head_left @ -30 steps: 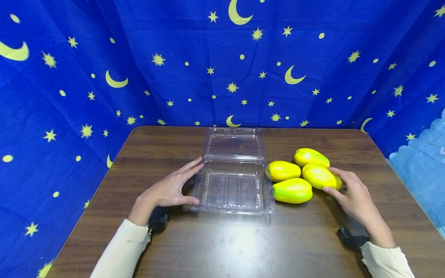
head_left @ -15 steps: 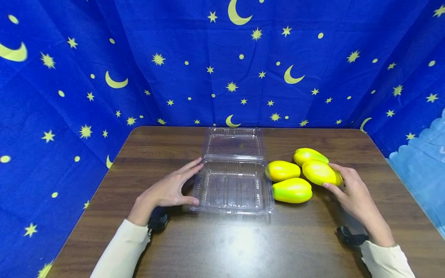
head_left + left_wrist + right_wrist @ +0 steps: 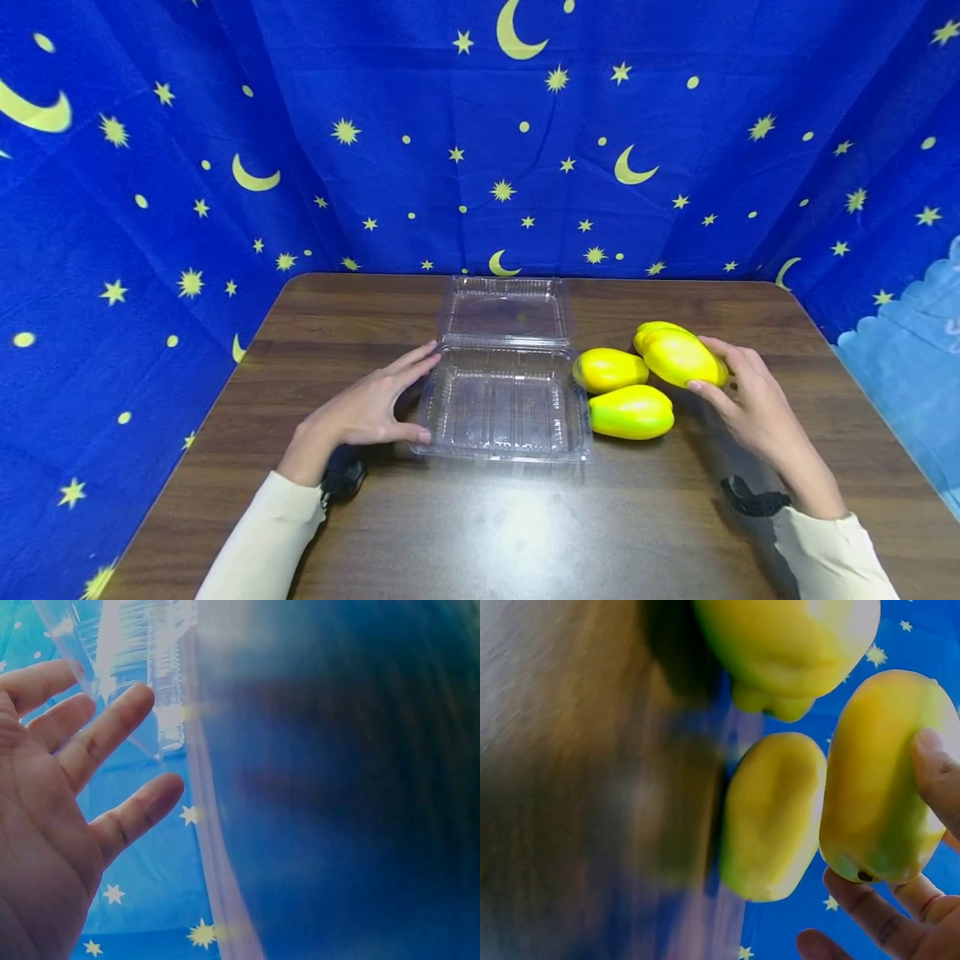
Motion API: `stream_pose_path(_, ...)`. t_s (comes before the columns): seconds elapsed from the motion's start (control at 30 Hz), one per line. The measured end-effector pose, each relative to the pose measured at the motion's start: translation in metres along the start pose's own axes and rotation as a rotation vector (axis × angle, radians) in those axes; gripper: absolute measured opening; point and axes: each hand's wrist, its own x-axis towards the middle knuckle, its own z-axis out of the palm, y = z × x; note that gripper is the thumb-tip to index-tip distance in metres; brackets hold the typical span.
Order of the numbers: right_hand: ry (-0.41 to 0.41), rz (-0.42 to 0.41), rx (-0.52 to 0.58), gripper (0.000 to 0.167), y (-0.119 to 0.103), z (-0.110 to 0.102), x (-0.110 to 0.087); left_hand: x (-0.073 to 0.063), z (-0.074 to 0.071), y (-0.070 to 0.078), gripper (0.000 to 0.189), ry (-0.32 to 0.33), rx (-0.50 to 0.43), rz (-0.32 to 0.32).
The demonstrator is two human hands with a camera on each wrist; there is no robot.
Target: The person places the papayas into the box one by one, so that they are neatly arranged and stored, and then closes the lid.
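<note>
My right hand (image 3: 757, 412) holds a yellow papaya (image 3: 682, 357) at its right end, between thumb and fingers; in the right wrist view this papaya (image 3: 885, 780) is lifted off the table. It partly hides another papaya (image 3: 651, 327) behind it. Two more papayas, one farther back (image 3: 611, 371) and one nearer (image 3: 632, 412), lie at the right side of a clear plastic clamshell box (image 3: 498, 458). The box stands with its lid (image 3: 506, 312) folded back. At the box's left edge is my left hand (image 3: 360, 408), fingers spread; contact is hard to tell.
The brown wooden table (image 3: 360, 542) ends at a blue curtain (image 3: 405, 183) with moons and stars, which hangs behind and at the sides. Light blue fabric (image 3: 918, 342) hangs at the right. A black wrist strap (image 3: 753, 498) shows under the right wrist.
The right hand has lifted its papaya off the table and shifted it slightly left and away, so it covers more of the rear papaya. The left hand stays at the box.
</note>
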Motion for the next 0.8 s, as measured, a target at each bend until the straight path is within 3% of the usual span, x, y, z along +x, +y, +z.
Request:
stream_pose_path(0.17, -0.006, 0.008, 0.034, 0.063, -0.01, -0.002, 0.006, 0.0, -0.001, 0.001, 0.109, -0.004, -0.001, -0.009)
stream_pose_path(0.43, -0.009, -0.05, 0.099, 0.06, -0.03, 0.0, 0.018, 0.001, 0.0, 0.0, 0.109, 0.0, 0.002, -0.008)
stream_pose_path(0.8, -0.041, -0.046, 0.195, 0.061, -0.053, 0.004, 0.026, 0.0, -0.001, 0.001, 0.109, -0.001, -0.021, -0.008)
